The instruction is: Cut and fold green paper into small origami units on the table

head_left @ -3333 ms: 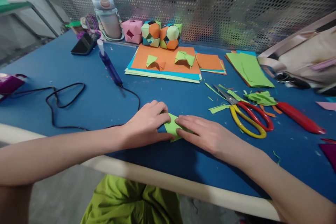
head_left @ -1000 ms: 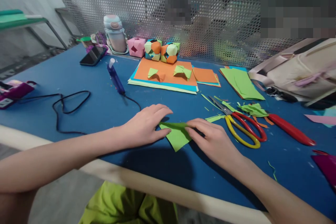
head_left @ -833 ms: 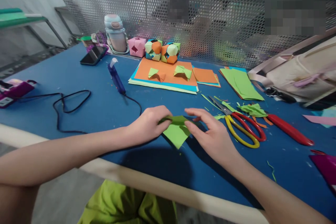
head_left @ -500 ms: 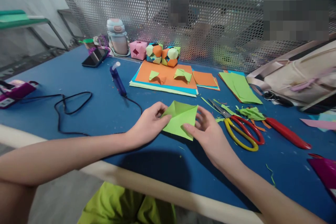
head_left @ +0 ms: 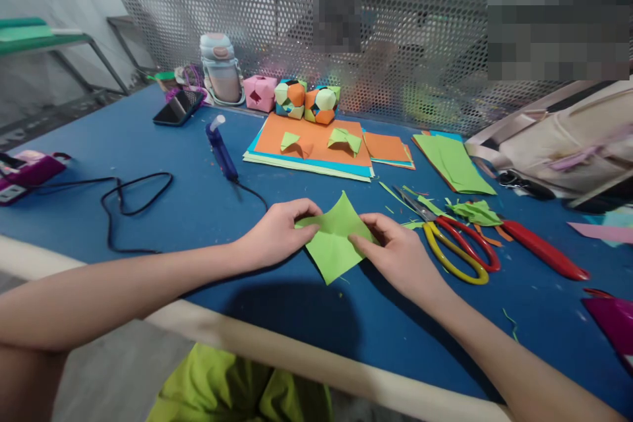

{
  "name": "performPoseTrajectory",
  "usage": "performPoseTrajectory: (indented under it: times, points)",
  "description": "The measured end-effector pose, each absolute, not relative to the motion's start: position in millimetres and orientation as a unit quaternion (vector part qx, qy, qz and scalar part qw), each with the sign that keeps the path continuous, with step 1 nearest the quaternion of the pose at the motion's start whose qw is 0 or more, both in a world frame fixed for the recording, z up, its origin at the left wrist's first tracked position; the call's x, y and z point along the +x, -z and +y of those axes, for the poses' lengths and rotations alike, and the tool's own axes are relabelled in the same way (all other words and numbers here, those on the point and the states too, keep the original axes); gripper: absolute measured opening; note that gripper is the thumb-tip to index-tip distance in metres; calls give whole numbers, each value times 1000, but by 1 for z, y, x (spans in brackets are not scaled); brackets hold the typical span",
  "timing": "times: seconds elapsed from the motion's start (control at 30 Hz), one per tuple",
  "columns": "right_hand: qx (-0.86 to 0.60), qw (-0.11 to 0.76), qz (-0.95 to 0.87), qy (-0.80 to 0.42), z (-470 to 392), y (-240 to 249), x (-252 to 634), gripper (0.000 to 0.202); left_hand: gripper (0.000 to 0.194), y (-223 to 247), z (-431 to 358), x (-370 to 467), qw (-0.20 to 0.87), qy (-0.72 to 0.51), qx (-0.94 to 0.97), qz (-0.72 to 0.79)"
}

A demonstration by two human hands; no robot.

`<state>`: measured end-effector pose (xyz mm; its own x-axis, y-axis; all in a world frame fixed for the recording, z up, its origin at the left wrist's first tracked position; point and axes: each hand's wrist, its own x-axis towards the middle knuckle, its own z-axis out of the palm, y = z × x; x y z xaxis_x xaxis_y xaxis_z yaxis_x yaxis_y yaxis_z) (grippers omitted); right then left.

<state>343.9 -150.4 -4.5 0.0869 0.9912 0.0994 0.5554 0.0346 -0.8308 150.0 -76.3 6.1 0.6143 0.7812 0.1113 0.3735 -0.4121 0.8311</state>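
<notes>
Left hand (head_left: 277, 235) and right hand (head_left: 400, 257) each pinching a side of the creased green paper square (head_left: 335, 241), holding it above the blue table (head_left: 148, 211), yellow-and-red scissors (head_left: 455, 241) lying nearby.

Count on my bench: one green paper square (head_left: 336, 244), pinched between my left hand (head_left: 277, 234) and my right hand (head_left: 400, 254), so two hands. One pair of scissors (head_left: 457, 247) with yellow and red handles. One red-handled tool (head_left: 541, 250) beside them. One blue glue gun (head_left: 221, 148) with one black cord (head_left: 123, 201). Three folded paper cubes at the back: one pink cube (head_left: 260, 92), two multicoloured cubes (head_left: 305, 101). Two small folded pieces (head_left: 316, 140) on one stack of large sheets (head_left: 306, 158). One phone (head_left: 178, 107). One bottle (head_left: 221, 69). One bag (head_left: 558, 138).
</notes>
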Motion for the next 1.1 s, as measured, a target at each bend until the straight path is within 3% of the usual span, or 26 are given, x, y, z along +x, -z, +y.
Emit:
performPoseTrajectory:
  times: [0.13,0.47,0.77,1.1]
  points:
    - [-620,332,-683,-196,-149,9,351,4,15,-1,-70,145,300,-220,868,329]
    - [-498,301,-804,-120,-149,14,359,18,19,5,-62,137,158,-168,938,261]
    - [-444,196,-874,2,-156,9,364,20,26,1,-62,130,63,-101,967,226]
    - [-437,167,-883,39,-158,6,361,23,33,0,-80,137,91,-122,976,155]
